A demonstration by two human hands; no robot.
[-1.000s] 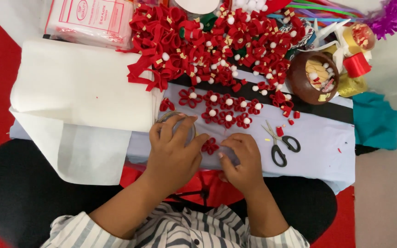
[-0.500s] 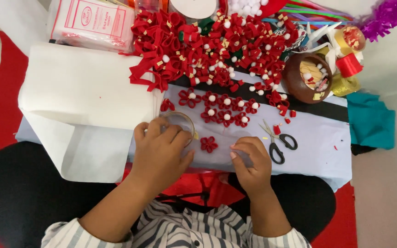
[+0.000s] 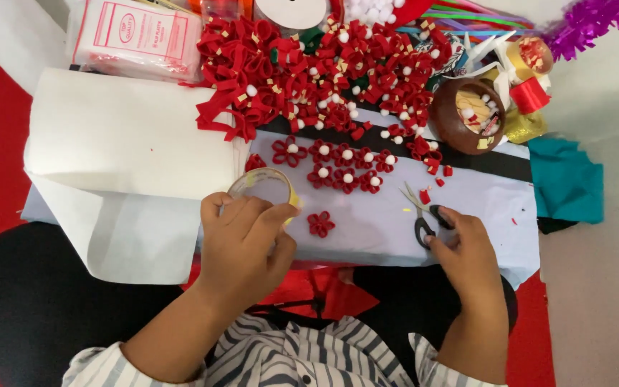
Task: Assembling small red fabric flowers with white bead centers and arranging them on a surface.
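My left hand (image 3: 243,240) grips a ring-shaped roll of clear tape with a yellow core (image 3: 266,185), tilted up off the pale blue cloth (image 3: 367,229). A small red felt flower with no white centre (image 3: 320,223) lies flat just right of that hand. My right hand (image 3: 468,252) is out to the right, its fingertips closed on the black handles of the scissors (image 3: 423,215), which lie on the cloth. Behind the single flower lie two rows of red flowers with white pompom centres (image 3: 338,165).
A heap of red felt pieces and pompoms (image 3: 324,68) fills the back. A brown bowl of scraps (image 3: 467,115), a red ribbon spool (image 3: 529,94), teal cloth (image 3: 564,179), purple tinsel (image 3: 589,18), a white sheet (image 3: 130,136) and a plastic packet (image 3: 137,32) surround the work area.
My right hand left the spot beside the single flower and moved right onto the scissors. My left hand lifted and tilted the tape roll and shifted slightly left.
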